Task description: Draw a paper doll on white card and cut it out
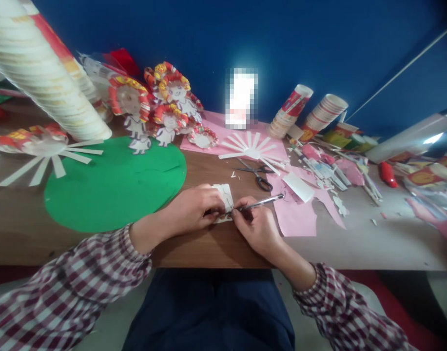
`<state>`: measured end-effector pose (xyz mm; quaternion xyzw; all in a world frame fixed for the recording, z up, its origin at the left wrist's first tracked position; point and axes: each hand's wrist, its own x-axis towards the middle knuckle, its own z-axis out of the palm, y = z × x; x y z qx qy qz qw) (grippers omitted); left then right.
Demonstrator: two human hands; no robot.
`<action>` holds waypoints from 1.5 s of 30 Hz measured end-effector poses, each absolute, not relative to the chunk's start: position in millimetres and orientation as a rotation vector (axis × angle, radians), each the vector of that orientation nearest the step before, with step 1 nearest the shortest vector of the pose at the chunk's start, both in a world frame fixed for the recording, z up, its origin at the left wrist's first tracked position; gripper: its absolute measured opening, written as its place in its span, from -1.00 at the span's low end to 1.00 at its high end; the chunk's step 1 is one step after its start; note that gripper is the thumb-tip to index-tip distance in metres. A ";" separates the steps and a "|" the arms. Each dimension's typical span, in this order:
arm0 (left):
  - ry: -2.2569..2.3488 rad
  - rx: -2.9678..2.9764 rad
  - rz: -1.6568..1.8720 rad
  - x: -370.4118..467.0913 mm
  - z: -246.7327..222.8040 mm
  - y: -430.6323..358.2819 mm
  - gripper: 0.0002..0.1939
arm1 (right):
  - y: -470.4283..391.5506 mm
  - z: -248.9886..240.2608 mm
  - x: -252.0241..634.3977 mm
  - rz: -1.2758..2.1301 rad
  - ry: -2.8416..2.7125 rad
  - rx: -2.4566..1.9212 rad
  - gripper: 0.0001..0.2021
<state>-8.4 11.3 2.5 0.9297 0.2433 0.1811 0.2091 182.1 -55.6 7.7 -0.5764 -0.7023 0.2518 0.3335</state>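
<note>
A small piece of white paper (224, 193) with drawn lines lies on the table between my hands. My left hand (199, 207) is closed at its left edge, fingers curled down onto it. In my right hand (258, 222) is a slim silver-and-dark pen (267, 200), pinched between thumb and fingers. The pen's tip end points left at the paper, though my fingers partly cover it. Just beyond the right hand lie black-handled scissors (262, 181). Close to my left wrist is a green paper oval (117, 195).
Pink paper sheets (296, 219) and scraps spread to the right. A cut white paper cup (250, 152) lies fanned out at the back. Paper figures with red-yellow rings (168, 124) stand behind the oval. Stacked cups (44, 68) lean at left; more cup stacks (325, 112) stand right.
</note>
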 end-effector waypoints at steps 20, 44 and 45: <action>0.677 2.592 0.513 -9.0 1.8 12.0 -0.86 | -57.0 10.9 182.1 0.716 -1.847 -1.528 -0.95; 0.683 2.605 0.504 -7.6 5.1 9.6 -0.89 | -56.7 14.6 181.3 0.723 -1.830 -1.557 -0.96; 0.678 2.605 0.509 -7.6 5.1 9.6 -0.89 | -56.8 14.2 181.3 0.721 -1.832 -1.554 -0.96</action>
